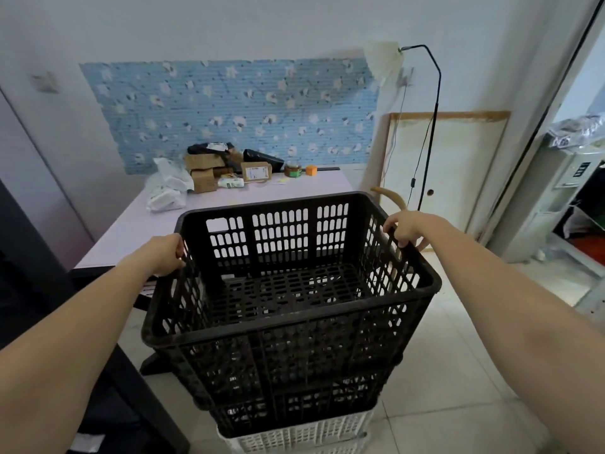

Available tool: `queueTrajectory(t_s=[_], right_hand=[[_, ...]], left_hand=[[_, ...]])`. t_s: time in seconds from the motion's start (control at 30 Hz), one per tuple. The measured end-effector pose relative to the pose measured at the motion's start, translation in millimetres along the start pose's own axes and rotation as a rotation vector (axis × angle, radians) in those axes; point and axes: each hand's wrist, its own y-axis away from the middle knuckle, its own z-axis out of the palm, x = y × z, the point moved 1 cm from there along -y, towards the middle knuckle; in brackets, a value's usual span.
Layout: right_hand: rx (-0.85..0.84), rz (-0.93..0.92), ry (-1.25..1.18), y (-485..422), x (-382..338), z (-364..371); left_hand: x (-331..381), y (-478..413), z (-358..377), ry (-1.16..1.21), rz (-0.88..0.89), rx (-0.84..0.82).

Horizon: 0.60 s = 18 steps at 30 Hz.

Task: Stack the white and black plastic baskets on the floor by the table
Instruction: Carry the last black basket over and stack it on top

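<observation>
**Both hands on the top black basket, in front of the table**

The person holds the top black basket (294,319) with two bare hands. The left hand (163,253) grips the left rim of this basket, with the fingers curled over the edge. The right hand (406,227) grips the right rim close to the far corner, and its fingers are also curled around the edge. Both arms are stretched forward.

The top black basket is upright, with its open side up and nothing inside. Its lower part goes into a second black basket (294,407). It is not possible to tell whether it sits fully down. Under the second black basket is a white basket (304,434), of which only the upper part shows at the bottom edge of the view. The whole stack stands on the tiled floor (458,371), just in front of the near edge of the table (229,204), on the person's side of it.

At the far end of the table, against the wall, lie some cardboard boxes (203,172). Left of them on the table are white bags (167,188). Right of the boxes stand a small jar (292,169) and an orange cube (311,170). On the wall behind the table is a blue flowered panel (229,109). To the right of the table stands a black floor lamp (432,126), and behind the lamp a white board (451,165) leans on the wall.
</observation>
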Motion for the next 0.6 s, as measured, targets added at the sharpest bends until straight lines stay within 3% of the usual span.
queueTrajectory(t_s=[0.6], right_hand=[[0.057, -0.005, -0.053, -26, 14, 13]], left_hand=[[4, -18, 13, 0.084, 0.004, 0.089]])
